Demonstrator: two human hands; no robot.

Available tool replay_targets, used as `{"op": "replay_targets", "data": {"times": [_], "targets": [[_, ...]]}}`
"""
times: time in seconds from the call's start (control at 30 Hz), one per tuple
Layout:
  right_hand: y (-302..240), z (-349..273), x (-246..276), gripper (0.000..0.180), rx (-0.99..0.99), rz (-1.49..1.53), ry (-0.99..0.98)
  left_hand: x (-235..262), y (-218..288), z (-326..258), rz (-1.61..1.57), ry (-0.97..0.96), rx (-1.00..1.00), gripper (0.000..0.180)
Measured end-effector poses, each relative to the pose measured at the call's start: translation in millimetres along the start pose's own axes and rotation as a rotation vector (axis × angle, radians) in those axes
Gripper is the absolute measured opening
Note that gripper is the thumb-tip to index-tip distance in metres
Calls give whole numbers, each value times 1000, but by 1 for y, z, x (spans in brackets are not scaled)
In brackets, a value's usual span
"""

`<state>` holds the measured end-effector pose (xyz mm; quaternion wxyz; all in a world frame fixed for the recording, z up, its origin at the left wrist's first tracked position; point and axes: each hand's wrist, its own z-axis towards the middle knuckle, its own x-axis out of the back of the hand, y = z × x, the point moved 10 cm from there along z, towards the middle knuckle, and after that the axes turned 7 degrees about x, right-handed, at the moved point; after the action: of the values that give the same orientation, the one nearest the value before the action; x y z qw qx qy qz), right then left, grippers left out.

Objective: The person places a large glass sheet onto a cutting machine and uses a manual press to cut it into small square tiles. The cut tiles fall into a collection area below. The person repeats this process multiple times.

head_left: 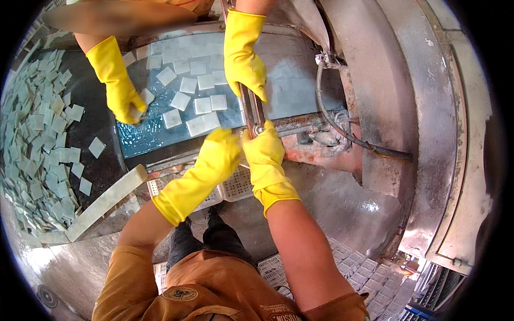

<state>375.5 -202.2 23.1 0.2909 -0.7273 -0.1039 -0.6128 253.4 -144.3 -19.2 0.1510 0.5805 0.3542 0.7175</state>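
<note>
My right hand (265, 147), in a yellow rubber glove, closes round the near end of a long metal bar (252, 109) that lies across a wet blue belt (160, 140). Just left of it is my gloved left hand (220, 152), at the belt's near edge; its fingers are blurred. Beyond its fingertips rests a pale rectangular tile (203, 124). Several square pale tiles (180, 100) are spread over the belt, left of the bar. Across from me, a co-worker's gloved hand (246, 75) grips the bar farther up. The co-worker's other hand (124, 101) holds a tile at the belt's left side.
A large heap of tiles (40, 134) covers the dark surface at left, bordered by a pale strip (107, 203). Perforated white baskets (235, 184) stand below my forearms. On the right, a hose (342, 128) curves down beside the metal machine housing (388, 107).
</note>
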Motion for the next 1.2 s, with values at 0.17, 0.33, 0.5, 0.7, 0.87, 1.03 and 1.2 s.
{"op": "replay_targets", "data": {"times": [0.17,0.33,0.5,0.7,0.87,1.03,1.2], "targets": [[-2,3,2,49,16,8,2,16,-20,-44,109,-220,-29,86],[-1,2,0,49,12,11,-17,87,-77,-7,390,358,303,85],[-7,2,1,52,60,9,41,60,-99,24,491,346,408,82],[-1,1,-1,52,4,5,24,16,-76,27,349,293,314,102],[6,5,-14,52,-4,5,-6,-14,-67,55,289,401,472,95],[10,7,-10,53,2,16,-28,-4,-57,51,149,412,428,81],[9,6,-12,54,7,1,-1,89,-77,-11,106,586,260,70]]}}
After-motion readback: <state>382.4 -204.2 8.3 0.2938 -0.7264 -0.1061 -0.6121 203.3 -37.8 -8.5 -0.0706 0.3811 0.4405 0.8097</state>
